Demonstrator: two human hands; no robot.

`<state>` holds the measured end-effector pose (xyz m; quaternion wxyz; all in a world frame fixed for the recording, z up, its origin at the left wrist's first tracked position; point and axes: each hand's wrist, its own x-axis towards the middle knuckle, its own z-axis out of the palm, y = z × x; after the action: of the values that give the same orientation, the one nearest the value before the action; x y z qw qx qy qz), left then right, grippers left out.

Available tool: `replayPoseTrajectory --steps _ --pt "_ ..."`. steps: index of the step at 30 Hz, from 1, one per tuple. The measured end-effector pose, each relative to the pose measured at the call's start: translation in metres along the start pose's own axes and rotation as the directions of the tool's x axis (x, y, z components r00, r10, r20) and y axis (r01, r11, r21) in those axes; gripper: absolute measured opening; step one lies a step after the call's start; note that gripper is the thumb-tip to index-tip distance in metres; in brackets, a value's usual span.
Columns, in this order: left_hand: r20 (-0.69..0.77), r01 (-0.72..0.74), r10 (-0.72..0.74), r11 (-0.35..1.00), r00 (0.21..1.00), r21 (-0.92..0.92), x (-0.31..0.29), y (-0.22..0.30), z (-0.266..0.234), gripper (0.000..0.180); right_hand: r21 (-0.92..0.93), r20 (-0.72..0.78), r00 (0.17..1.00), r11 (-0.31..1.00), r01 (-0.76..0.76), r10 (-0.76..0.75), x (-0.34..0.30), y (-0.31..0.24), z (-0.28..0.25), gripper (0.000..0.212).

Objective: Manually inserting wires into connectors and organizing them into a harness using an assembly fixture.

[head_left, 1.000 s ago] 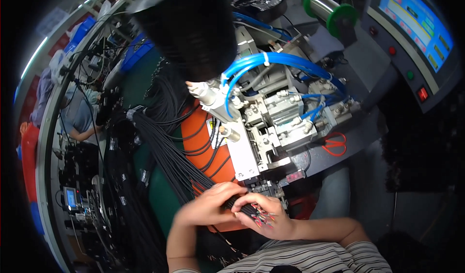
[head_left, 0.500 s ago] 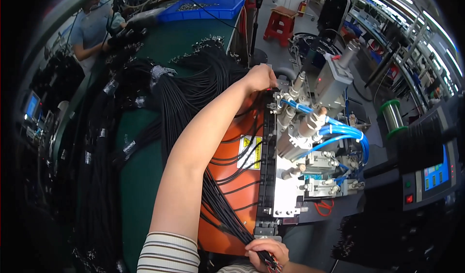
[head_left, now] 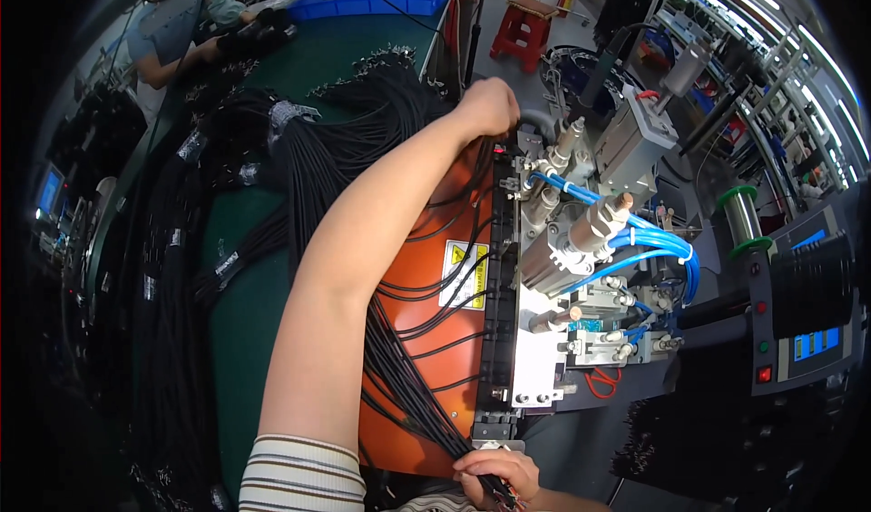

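Observation:
My left hand [head_left: 488, 109] reaches across to the far end of a black slotted fixture [head_left: 501, 330]. Its fingers are curled together; what they pinch, if anything, is hidden. Below that wrist, thin black cables [head_left: 434, 333] run over an orange plate [head_left: 426, 439] into the fixture's slots, spaced along its length. Close to me, at the fixture's near end, my right hand [head_left: 499, 474] is wrapped round a bundle of black cables [head_left: 413, 398], whose stripped, coloured wire ends stick out past the fingers.
Right of the fixture stands a machine with metal cylinders [head_left: 594, 226] and blue air hoses [head_left: 662, 244]. Black cable bundles [head_left: 336, 162] lie on the green table [head_left: 240, 317] to the left. A control panel [head_left: 803, 349] is at right. Another person [head_left: 168, 35] works at far left.
My left hand has moved slightly farther away, past the fixture's far end. My right hand keeps its grip on the cable bundle. The whole view has shifted a little.

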<state>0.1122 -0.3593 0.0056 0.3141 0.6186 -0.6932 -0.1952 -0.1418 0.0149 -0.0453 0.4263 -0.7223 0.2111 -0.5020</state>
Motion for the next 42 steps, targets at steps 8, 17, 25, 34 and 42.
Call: replayPoseTrajectory --steps 8,17,25,34,42 --pt "-0.067 -0.008 -0.046 0.761 0.997 -0.649 -0.213 0.075 -0.075 0.014 0.086 -0.004 0.993 0.989 -0.119 0.120 0.004 -0.001 -0.009 0.020" --pt "-0.064 -0.111 0.099 0.969 0.993 -0.221 -0.375 0.105 -0.046 0.005 0.470 -0.032 0.845 0.754 -0.458 0.533 0.019 0.000 -0.003 0.022" --pt "-0.024 -0.134 0.132 0.965 0.991 -0.224 -0.393 0.108 -0.029 0.009 0.440 -0.039 0.841 0.765 -0.471 0.540 0.023 -0.007 -0.003 0.014" --pt "0.054 -0.064 0.082 0.959 0.995 -0.274 -0.392 0.106 -0.023 0.005 0.500 -0.027 0.792 0.695 -0.518 0.610 0.024 -0.009 -0.001 0.020" --pt "0.183 0.102 -0.035 0.922 0.982 -0.374 -0.393 0.100 -0.020 0.003 0.631 0.052 0.647 0.476 -0.612 0.761 0.029 -0.009 -0.006 0.020"
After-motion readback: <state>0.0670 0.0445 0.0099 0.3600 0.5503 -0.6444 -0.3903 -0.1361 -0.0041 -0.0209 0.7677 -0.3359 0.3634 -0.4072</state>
